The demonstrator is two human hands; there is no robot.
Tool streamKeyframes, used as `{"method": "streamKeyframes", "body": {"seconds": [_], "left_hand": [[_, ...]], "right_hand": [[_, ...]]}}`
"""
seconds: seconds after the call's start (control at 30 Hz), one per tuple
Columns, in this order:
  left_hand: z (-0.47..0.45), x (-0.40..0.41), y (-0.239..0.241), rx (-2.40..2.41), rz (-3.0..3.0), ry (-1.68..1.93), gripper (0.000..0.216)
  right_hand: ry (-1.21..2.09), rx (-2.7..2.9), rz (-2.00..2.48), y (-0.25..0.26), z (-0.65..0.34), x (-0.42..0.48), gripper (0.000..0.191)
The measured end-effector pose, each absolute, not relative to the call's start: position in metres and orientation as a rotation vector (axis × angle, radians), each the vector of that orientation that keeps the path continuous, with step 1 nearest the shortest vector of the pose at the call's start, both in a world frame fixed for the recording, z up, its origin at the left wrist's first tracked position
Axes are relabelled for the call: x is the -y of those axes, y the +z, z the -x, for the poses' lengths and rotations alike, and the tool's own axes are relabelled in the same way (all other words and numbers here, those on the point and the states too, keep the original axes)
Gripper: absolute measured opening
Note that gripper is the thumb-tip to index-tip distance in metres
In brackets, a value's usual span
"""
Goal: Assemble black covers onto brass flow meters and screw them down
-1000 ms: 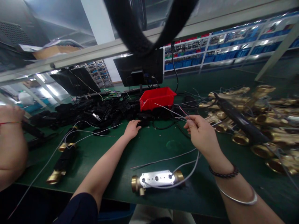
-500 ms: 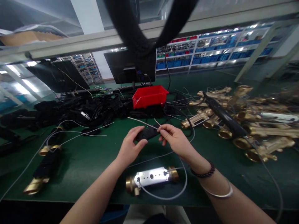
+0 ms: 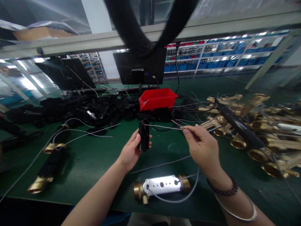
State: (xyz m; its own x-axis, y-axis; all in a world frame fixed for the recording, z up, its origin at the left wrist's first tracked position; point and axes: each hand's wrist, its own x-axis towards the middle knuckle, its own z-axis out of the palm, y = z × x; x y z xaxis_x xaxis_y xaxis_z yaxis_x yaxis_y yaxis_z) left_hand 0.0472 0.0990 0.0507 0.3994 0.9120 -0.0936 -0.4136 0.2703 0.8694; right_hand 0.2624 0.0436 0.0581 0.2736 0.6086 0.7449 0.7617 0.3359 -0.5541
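My left hand is wrapped round a black plastic housing, held upright over the bench. A thin grey cable runs from near the housing's upper end to my right hand, which pinches it between thumb and fingertips. A reddish stripped wire end pokes out just left of those fingertips. Below, on the bench, lies a brass pipe body with a silver plate; grey cable loops out of holes in the plate.
A red bin stands behind my hands, before a monitor. Black plastic parts heap at the back left. Brass bodies pile up on the right, a black housing atop them. Another brass-and-black assembly lies left.
The black housing has turned from lying sideways to upright in my left hand. My right hand has moved right, away from it, still pinching the cable. The view has shifted slightly.
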Motion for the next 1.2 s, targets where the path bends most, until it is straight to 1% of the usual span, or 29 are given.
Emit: {"method": "streamKeyframes", "body": {"seconds": [0.1, 0.17, 0.37, 0.43, 0.53, 0.67, 0.97, 1.1, 1.2], "left_hand": [[-0.047, -0.099, 0.051, -0.62, -0.857, 0.988, 0.041], [-0.046, -0.099, 0.05, -0.605, -0.858, 0.984, 0.039], [-0.047, -0.099, 0.045, -0.663, -0.981, 1.012, 0.052], [-0.048, -0.099, 0.042, -0.694, -1.082, 1.015, 0.055], [-0.05, -0.097, 0.037, -0.674, -1.173, 0.956, 0.058], [-0.051, -0.094, 0.036, -0.631, -1.11, 0.874, 0.061], [-0.052, -0.091, 0.042, -0.6, -0.972, 0.842, 0.063], [-0.051, -0.091, 0.04, -0.615, -1.046, 0.843, 0.062], [-0.05, -0.093, 0.038, -0.661, -1.23, 0.866, 0.06]], "right_hand": [[-0.234, 1.44, 1.349, 0.055, -0.259, -0.044, 0.02], [-0.26, 1.438, 1.354, 0.054, -0.259, -0.045, 0.019], [-0.283, 1.478, 1.336, 0.056, -0.258, -0.044, 0.019], [-0.236, 1.545, 1.306, 0.056, -0.253, -0.044, 0.019], [-0.057, 1.7, 1.284, 0.052, -0.243, -0.043, 0.023], [0.147, 1.793, 1.33, 0.047, -0.234, -0.042, 0.029], [0.157, 1.718, 1.423, 0.046, -0.235, -0.042, 0.032], [0.128, 1.731, 1.449, 0.046, -0.234, -0.041, 0.032], [0.125, 1.746, 1.437, 0.046, -0.234, -0.041, 0.032]]}}
